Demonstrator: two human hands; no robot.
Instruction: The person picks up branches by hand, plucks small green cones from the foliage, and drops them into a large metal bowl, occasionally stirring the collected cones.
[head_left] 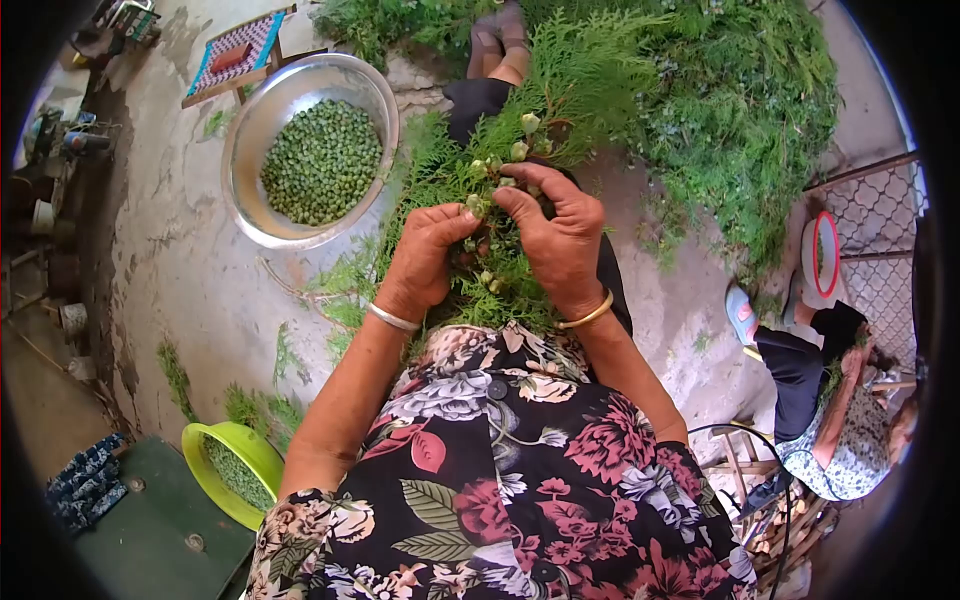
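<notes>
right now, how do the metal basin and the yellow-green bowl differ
The metal basin is silvery; the yellow-green bowl is brightly coloured.
The basin looks larger in this view; the bowl looks smaller.
The basin holds plump, round green pods; the bowl holds finer-looking, paler green bits.
Shared: both have a round rim and contain green plant pieces.
</notes>
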